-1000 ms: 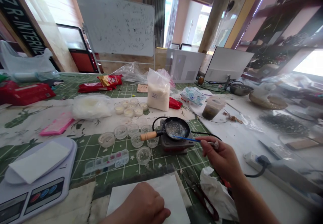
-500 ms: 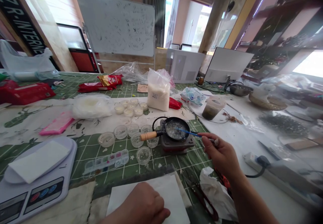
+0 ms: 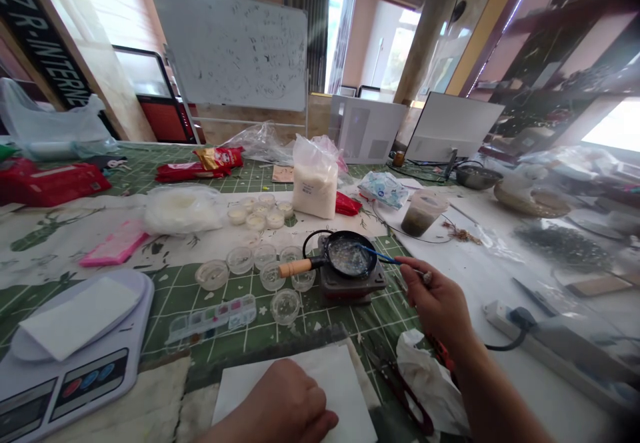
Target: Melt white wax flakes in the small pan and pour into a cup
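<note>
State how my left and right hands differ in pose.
The right hand grips a blue stick that reaches into the pan; the left hand shows no tool.
The left hand lies over the white sheet; the right hand is farther out, beside the pan.
Both are bare, with fingers curled.

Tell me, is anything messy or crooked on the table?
Yes, a little. A crumpled white wad lies bunched up beside the scissors, unlike the flat white sheet under the left hand. The paper on the scale looks crooked too, set at an angle.
</note>
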Demonstrator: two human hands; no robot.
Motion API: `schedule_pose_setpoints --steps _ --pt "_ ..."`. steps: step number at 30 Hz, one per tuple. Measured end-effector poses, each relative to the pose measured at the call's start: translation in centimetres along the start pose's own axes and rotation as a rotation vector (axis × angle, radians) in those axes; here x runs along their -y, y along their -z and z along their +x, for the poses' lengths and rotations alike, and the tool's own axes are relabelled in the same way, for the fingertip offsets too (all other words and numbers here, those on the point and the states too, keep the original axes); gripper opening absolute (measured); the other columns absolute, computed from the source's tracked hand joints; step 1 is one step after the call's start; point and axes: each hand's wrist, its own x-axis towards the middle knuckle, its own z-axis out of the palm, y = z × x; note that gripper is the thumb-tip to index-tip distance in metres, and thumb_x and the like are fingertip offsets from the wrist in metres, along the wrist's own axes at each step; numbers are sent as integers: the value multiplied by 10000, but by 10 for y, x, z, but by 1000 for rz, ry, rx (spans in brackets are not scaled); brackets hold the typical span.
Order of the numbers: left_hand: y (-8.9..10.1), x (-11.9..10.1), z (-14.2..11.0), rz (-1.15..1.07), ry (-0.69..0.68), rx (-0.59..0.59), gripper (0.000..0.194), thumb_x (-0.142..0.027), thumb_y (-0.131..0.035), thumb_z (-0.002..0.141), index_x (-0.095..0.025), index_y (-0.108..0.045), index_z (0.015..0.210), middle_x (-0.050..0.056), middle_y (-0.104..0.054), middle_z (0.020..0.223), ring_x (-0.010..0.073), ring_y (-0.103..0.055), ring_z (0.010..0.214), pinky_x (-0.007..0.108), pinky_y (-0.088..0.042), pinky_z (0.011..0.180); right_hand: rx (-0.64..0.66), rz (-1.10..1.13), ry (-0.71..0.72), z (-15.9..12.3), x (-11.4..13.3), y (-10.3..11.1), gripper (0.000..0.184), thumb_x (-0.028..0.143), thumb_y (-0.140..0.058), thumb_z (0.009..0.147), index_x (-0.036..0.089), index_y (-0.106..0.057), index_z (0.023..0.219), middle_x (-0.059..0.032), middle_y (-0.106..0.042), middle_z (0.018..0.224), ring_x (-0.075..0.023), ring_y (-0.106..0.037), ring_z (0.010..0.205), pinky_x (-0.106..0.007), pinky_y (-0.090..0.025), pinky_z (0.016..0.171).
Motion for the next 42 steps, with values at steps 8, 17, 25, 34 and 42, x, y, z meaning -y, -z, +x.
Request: schedule_pose_setpoints --steps 8,17,25,34,42 --pt "-2 0 1 -14 -11 -21 271 -228 -531 873 -183 -511 607 -10 -605 565 135 -515 487 308 -249 512 91 -4 22 1 1 1 500 492 -495 895 133 -655 1205 53 -466 454 -103 -437 422 -219 -369 453" --pt "-4 2 -1 -28 -6 -37 285 -243 -524 880 -182 -507 603 -11 -604 565 131 -504 475 316 -227 501 -60 -23 1 0 -2 7 482 551 -537 853 140 -715 1030 29 -491 502 -100 -409 430 -221 -324 414" --pt "-3 0 -1 3 -6 -43 293 -245 -518 890 -183 -510 603 -9 -605 566 135 -513 483 319 -232 504 -81 -60 86 -3 1 6 420 520 -551 857 149 -715 966 14 -531 533 -106 -432 447 -223 -347 430" --pt "-4 0 -1 -3 -16 -19 285 -247 -528 878 -185 -503 600 -12 -599 561 132 -505 477 321 -223 495 -139 -93 78 -2 0 10 409 524 -557 853 156 -717 938 10 -546 547 -108 -448 457 -221 -350 431" --pt "-1 -1 -1 10 2 -4 312 -261 -507 902 -188 -512 599 -14 -600 561 140 -523 489 329 -254 493 3 -63 93 -4 0 1 413 491 -537 871 155 -715 1030 45 -454 487 -98 -390 433 -215 -313 409"
